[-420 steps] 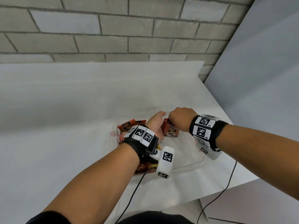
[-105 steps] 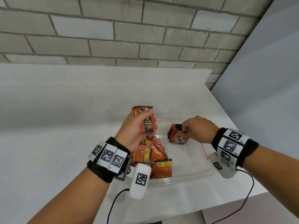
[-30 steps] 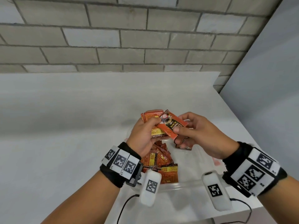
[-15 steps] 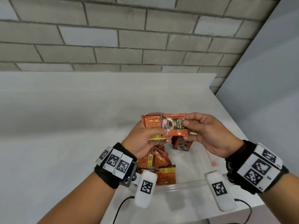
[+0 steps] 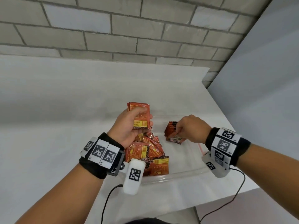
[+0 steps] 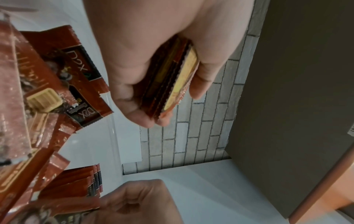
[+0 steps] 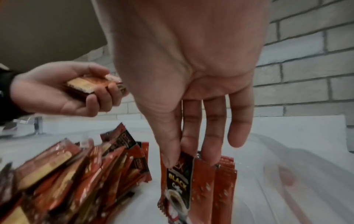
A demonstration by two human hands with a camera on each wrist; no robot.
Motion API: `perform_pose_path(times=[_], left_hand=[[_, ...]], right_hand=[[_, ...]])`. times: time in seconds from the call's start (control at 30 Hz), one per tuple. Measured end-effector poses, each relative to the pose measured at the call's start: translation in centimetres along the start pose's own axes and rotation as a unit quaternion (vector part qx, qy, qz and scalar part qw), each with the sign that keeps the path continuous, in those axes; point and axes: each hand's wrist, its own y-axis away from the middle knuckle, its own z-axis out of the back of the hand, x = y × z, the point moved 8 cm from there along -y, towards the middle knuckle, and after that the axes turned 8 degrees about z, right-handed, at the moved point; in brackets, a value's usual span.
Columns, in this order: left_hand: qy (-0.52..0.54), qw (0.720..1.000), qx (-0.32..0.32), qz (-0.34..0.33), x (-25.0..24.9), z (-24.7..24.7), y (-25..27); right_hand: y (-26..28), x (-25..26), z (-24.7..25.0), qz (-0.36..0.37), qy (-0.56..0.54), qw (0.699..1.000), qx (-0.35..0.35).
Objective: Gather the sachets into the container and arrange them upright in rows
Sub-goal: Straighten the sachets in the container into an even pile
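Observation:
A clear plastic container [image 5: 182,174] sits at the table's near right corner. My left hand [image 5: 129,126] is raised above its left side and grips a small stack of orange-red sachets [image 5: 140,115], which in the left wrist view shows edge-on as the stack [image 6: 172,78]. My right hand [image 5: 189,128] is low in the container and pinches one sachet [image 7: 179,180] by its top edge, standing it against the front of a short upright row [image 5: 171,129]. A loose pile of sachets [image 5: 148,152] lies in the container's left half.
The white table [image 5: 64,110] runs back to a grey brick wall [image 5: 129,29]. A grey panel [image 5: 267,78] stands on the right. The table edge [image 5: 226,196] is just in front of the container. A cable [image 5: 237,191] hangs from my right wrist.
My right hand took one sachet from the left hand's stack and carried it down to the upright row. The left hand kept the stack raised.

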Motion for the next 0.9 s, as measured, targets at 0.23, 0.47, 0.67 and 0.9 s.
perform_pose_path(times=[0.23, 0.47, 0.67, 0.9], left_hand=[[-0.003, 1.000, -0.010, 0.006, 0.3, 0.9, 0.1], [-0.006, 1.000, -0.015, 0.009, 0.2, 1.4, 0.2], [-0.007, 1.000, -0.009, 0.007, 0.2, 1.3, 0.3], [-0.002, 1.000, -0.004, 0.007, 0.4, 1.3, 0.2]], right_hand=[[-0.9, 0.5, -0.8, -0.012, 0.103, 0.992, 0.068], [-1.6, 0.7, -1.6, -0.008, 0.136, 0.987, 0.080], [-1.7, 0.5, -1.6, -0.006, 0.150, 0.985, 0.082], [-1.4, 0.3, -0.8, -0.011, 0.168, 0.984, 0.062]])
